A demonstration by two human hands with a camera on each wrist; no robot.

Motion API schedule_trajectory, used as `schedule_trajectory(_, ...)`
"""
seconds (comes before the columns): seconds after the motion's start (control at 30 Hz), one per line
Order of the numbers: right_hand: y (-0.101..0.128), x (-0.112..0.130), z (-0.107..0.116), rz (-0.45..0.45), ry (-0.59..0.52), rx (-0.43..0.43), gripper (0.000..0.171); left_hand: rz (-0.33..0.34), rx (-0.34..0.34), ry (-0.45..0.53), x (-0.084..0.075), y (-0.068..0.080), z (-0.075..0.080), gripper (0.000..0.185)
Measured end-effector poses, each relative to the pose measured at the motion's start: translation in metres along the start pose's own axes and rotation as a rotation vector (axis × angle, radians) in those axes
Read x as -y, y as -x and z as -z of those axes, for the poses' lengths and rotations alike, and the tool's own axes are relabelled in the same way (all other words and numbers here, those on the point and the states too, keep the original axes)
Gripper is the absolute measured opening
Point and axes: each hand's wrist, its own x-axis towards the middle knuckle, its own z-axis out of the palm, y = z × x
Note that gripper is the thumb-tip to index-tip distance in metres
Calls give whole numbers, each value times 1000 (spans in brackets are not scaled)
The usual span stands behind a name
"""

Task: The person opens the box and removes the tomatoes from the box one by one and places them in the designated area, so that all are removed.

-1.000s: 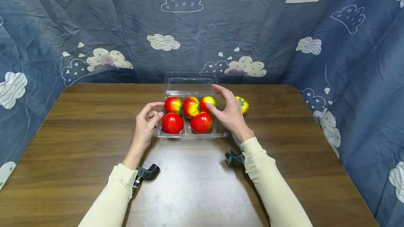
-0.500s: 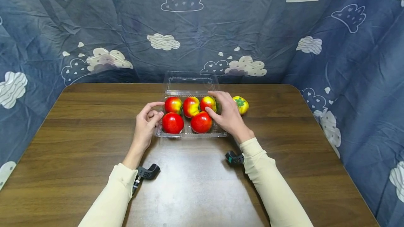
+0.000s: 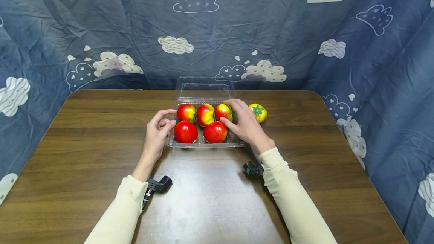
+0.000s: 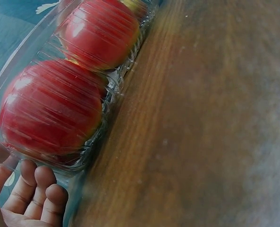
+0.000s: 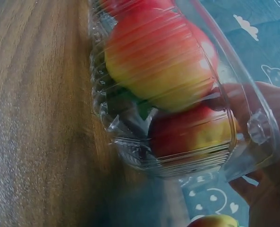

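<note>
a clear fruit box point(image 3: 203, 144) at the table's point(image 3: 84, 142) far middle is steadied by the left hand point(image 3: 156, 133), fingers loosely curled against its side, while the right hand point(image 3: 245, 123), fingers curled, is laid on a fruit point(image 3: 223, 111) being seated inside.

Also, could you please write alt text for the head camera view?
Two hands rest at a clear plastic box holding five red-yellow fruits: the left hand at its left side, the right hand on the back right fruit. A yellow fruit lies beside it on the wooden table.
</note>
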Motion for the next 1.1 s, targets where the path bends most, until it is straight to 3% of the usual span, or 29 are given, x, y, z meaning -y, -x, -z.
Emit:
schedule_trajectory(0.8,0,1,1,-28,-21,71,66,-4,-17,-12,0,0,-1,32)
schedule_trajectory(1.1,1,1,1,-25,-18,7,69,-1,-29,9,0,0,-2,31)
